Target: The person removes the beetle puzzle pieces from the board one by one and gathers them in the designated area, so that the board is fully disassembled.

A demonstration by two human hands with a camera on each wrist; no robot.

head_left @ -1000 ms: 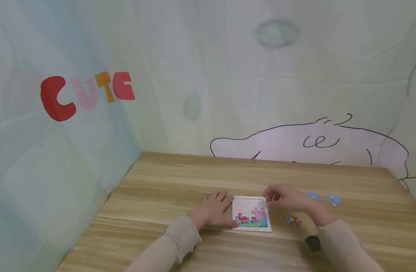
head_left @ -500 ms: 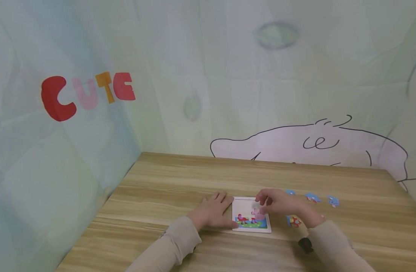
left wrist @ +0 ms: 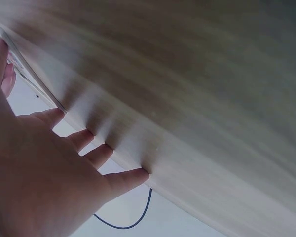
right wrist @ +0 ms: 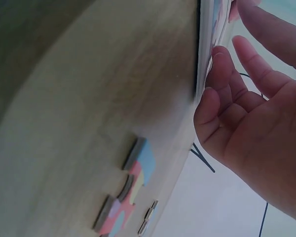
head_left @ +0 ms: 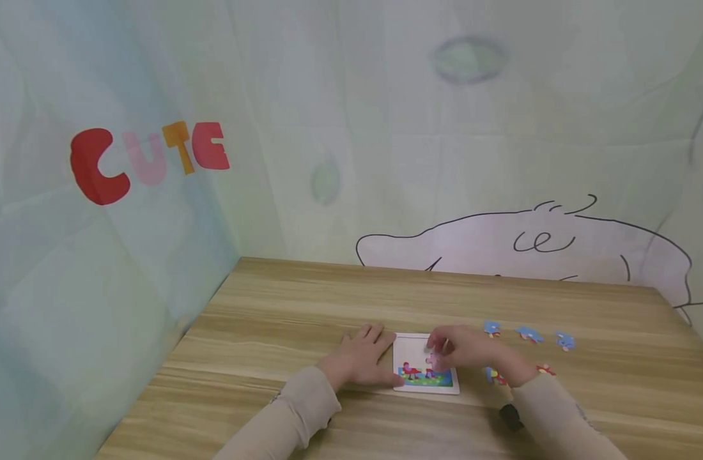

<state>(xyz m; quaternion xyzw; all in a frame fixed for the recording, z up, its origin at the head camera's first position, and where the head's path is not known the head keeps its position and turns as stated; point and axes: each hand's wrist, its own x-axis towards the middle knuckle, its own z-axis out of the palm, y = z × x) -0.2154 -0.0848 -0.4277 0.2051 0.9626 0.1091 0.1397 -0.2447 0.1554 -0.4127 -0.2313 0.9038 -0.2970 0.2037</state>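
Observation:
A small white-framed jigsaw board (head_left: pixel 403 336) lies on the wooden table, its lower part filled with a colourful picture and its upper left bare. My left hand (head_left: pixel 360 359) rests spread at the board's left side, thumb on its lower-left corner; in the left wrist view its fingertips touch the tabletop beside the frame. Over the board's right half, my right hand (head_left: pixel 463 348) has thumb and index finger brought together and holds a puzzle piece, mostly hidden by the fingers. In the right wrist view the other fingers of that hand curl beside the board edge (right wrist: pixel 203 54).
Three blue puzzle pieces lie beyond my right hand: one nearest (head_left: pixel 491 328), a middle piece (head_left: pixel 528 334) and a far piece (head_left: pixel 565 340). Two more, a yellow-red piece (head_left: pixel 496 375) and a red piece (head_left: pixel 546 370), lie around my right wrist. A curtain (head_left: pixel 294 191) stands behind the table.
My right hand has moved left from the board's right edge to over its right half, uncovering puzzle pieces on the table. The left hand stays in place.

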